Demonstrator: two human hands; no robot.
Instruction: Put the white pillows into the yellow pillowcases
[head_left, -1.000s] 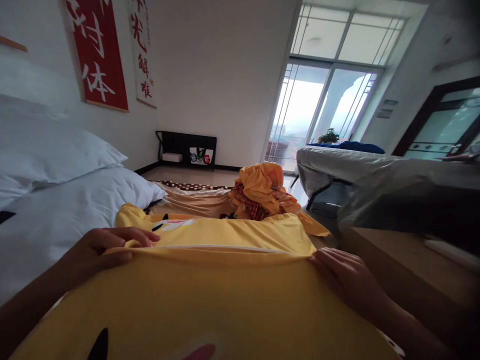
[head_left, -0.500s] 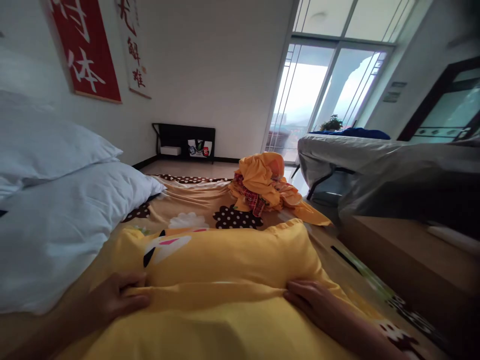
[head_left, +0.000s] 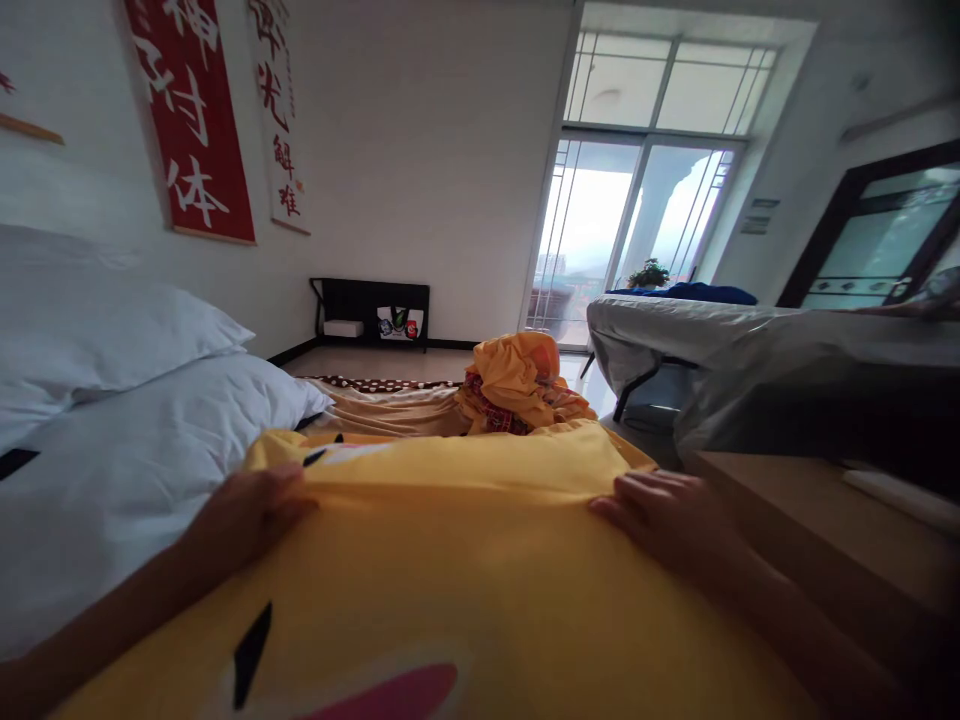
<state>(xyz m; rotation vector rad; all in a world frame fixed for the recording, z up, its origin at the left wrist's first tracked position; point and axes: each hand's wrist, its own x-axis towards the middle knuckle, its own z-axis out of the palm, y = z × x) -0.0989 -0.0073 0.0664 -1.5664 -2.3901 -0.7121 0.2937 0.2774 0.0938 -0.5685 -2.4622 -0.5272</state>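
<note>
A yellow pillow (head_left: pixel 457 570) with black, white and pink print fills the lower middle of the view. My left hand (head_left: pixel 262 505) is closed on its fabric at the left, thumb and fingers pinching a fold. At the right, my right hand (head_left: pixel 652 505) grips the same fold. The cloth runs taut in a ridge between both hands. The pillow's far edge lies beyond the ridge, and its near end runs out of view at the bottom.
White pillows (head_left: pixel 165 440) are stacked at the left. Beyond the yellow pillow, a crumpled orange cloth bundle (head_left: pixel 517 370) lies on the patterned bed sheet (head_left: pixel 390 408). A cardboard box (head_left: pixel 795 500) and a plastic-covered table (head_left: pixel 675 315) stand at the right. A low black shelf (head_left: pixel 345 300) is against the far wall.
Both hands have risen and moved away from me, pulling the pillow's fabric up. The ridge now hides more of the sheet, and a printed face shows near the bottom. The camera has tilted upward.
</note>
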